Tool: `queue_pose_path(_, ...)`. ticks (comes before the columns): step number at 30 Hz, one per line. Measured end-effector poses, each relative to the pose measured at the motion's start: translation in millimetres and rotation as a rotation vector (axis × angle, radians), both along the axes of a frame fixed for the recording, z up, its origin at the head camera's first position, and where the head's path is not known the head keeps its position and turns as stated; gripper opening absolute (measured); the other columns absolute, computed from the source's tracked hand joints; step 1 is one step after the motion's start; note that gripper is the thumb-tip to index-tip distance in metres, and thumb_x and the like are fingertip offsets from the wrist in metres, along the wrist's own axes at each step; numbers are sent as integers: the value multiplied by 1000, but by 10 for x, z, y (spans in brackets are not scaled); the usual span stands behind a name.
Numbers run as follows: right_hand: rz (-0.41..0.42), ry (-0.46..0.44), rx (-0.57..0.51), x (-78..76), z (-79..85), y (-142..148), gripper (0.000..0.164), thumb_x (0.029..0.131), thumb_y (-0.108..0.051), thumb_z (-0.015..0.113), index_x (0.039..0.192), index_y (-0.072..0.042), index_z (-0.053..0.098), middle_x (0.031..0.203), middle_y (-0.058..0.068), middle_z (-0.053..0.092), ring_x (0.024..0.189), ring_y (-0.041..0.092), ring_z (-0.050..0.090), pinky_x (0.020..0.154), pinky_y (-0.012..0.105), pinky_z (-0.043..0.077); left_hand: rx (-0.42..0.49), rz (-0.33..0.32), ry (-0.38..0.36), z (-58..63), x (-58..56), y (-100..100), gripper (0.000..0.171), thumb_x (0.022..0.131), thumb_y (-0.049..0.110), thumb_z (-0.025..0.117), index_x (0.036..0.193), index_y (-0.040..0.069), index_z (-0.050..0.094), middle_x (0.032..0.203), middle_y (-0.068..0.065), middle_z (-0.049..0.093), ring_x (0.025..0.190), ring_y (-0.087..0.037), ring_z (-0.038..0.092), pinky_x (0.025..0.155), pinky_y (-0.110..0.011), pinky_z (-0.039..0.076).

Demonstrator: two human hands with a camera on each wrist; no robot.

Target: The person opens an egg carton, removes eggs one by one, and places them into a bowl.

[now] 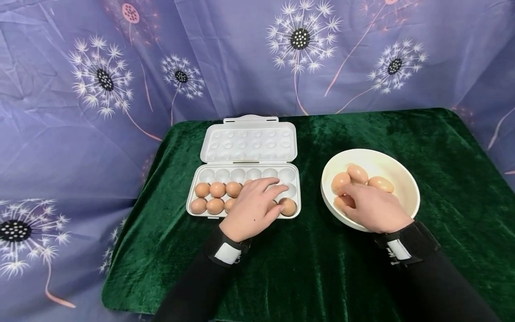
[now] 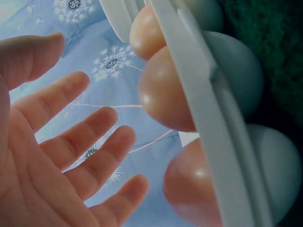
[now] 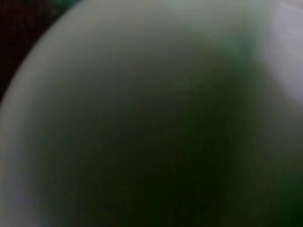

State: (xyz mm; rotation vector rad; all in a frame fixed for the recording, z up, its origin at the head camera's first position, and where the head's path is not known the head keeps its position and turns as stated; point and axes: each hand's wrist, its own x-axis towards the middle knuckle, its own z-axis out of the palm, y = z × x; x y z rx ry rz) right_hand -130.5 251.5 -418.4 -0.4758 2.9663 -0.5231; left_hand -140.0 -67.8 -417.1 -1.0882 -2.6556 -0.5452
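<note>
In the head view my left hand (image 1: pixel 254 210) hovers over the white egg carton (image 1: pixel 293 168), fingers spread and holding nothing. Brown eggs (image 1: pixel 217 189) sit in its middle and front rows; one egg (image 1: pixel 287 206) occupies the front right cup, near my left fingertips. The left wrist view shows that palm (image 2: pixel 42 184) beside the carton's edge, apart from the eggs (image 2: pixel 165 90). My right hand (image 1: pixel 374 208) reaches into the cream bowl (image 1: pixel 406 179), thumb and forefinger around an egg (image 1: pixel 341 203). More eggs (image 1: pixel 357 174) lie beside it. A blurred bowl wall (image 3: pixel 118 94) fills the right wrist view.
The carton's lid (image 1: pixel 248 142) is folded back, away from me. Empty cups (image 1: pixel 238 175) line the carton's back row. Green velvet (image 1: pixel 289 273) covers the table, and a purple dandelion-print cloth (image 1: pixel 241 58) hangs behind it.
</note>
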Motion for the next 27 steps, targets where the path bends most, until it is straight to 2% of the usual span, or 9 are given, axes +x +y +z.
queue_pose_path(3, 11, 27, -29, 1, 11, 19, 20, 99, -32, 63, 83, -24, 54, 69, -8, 43, 59, 13, 41, 56, 33, 32, 14, -2, -5, 14, 13, 3, 41, 97, 28, 66, 137, 18, 63, 138, -7, 58, 131, -21, 49, 101, -45, 41)
queue_pose_path(7, 12, 70, -107, 26, 67, 39, 7, 99, -28, 63, 101, -22, 65, 81, -8, 55, 69, 14, 50, 64, 35, 41, 37, 1, -7, 40, 29, 16, 43, 96, 25, 66, 138, 19, 61, 139, -5, 57, 130, -20, 51, 102, -44, 41)
queue_pose_path(10, 9, 153, -165, 62, 132, 8, 24, 96, -25, 68, 120, -20, 67, 96, -7, 62, 80, 15, 55, 73, 39, 45, 64, -11, -10, 57, 42, 39, 48, 95, 23, 65, 142, 19, 58, 140, -3, 56, 130, -19, 51, 104, -42, 41)
queue_pose_path(15, 56, 309, -301, 129, 232, -165, 37, 89, -20, 76, 125, -20, 67, 109, -9, 63, 75, 12, 54, 70, 32, 45, 160, -82, -25, 93, 60, 105, 53, 96, 23, 64, 146, 15, 51, 141, -3, 54, 119, -15, 55, 105, -34, 41)
queue_pose_path(18, 132, 332, -411, 151, 261, -299, 41, 88, -16, 78, 127, -19, 66, 116, -9, 63, 78, 8, 55, 67, 25, 45, 212, -123, -49, 126, 79, 149, 57, 97, 26, 66, 149, 14, 47, 143, -3, 52, 115, -14, 55, 104, -30, 41)
queue_pose_path(21, 197, 331, -503, 167, 265, -423, 48, 88, -12, 79, 133, -14, 63, 122, -5, 65, 89, 7, 57, 73, 22, 47, 223, -138, -63, 167, 117, 179, 61, 97, 27, 68, 151, 16, 44, 145, -2, 51, 119, -14, 55, 105, -29, 41)
queue_pose_path(27, 264, 305, -605, 187, 246, -603, 62, 87, -6, 79, 143, -8, 52, 126, 0, 64, 93, 7, 60, 76, 22, 50, 207, -107, -66, 211, 188, 226, 59, 99, 34, 66, 152, 20, 43, 148, 2, 50, 126, -11, 53, 96, -29, 48)
